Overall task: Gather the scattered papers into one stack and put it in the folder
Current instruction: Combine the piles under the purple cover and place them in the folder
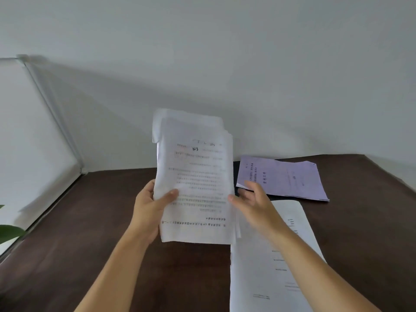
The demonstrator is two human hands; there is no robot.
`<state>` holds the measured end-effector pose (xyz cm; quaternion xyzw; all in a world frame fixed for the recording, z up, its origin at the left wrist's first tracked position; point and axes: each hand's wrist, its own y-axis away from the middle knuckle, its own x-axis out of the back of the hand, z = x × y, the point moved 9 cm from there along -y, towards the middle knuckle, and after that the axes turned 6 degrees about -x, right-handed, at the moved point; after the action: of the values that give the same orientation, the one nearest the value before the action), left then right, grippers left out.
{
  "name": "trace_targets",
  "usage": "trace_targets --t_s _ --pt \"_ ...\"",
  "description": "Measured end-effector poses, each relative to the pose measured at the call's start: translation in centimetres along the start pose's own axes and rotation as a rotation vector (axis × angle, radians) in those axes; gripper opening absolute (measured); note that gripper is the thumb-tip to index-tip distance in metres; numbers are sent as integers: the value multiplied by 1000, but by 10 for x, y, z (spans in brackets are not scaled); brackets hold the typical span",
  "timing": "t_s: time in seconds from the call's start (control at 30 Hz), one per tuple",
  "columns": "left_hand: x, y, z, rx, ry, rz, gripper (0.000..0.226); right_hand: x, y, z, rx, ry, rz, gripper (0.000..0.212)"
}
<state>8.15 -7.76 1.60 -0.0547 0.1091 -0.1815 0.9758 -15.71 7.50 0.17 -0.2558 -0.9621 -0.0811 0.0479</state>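
A loose stack of white printed papers [195, 176] is held upright above the dark brown table [90, 221], its sheets uneven at the top. My left hand [150, 206] grips the stack's left edge, thumb on the front sheet. My right hand [254, 199] is at the stack's right edge with fingers spread; whether it touches the paper I cannot tell. A white printed sheet [270, 255] lies on the table under my right forearm. A pale purple document [286, 179] lies flat at the back right. No folder can be made out with certainty.
A white wall rises behind the table. A white panel with a thin frame [51, 113] borders the table on the left. A green leaf [9, 230] shows at the left edge. A dark object [236, 170] lies partly under the purple document.
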Motion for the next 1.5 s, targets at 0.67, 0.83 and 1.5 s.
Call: trace_targets --t_s 0.67,0.83,1.5 --pt "-151 65 35 -533 -206 -265 35 125 70 -52 418 -44 247 34" --pt "-140 47 38 -309 -286 -134 21 140 70 -62 370 3 316 34" --pt "-79 63 -73 38 -986 -185 21 118 6 56 -105 659 309 29"
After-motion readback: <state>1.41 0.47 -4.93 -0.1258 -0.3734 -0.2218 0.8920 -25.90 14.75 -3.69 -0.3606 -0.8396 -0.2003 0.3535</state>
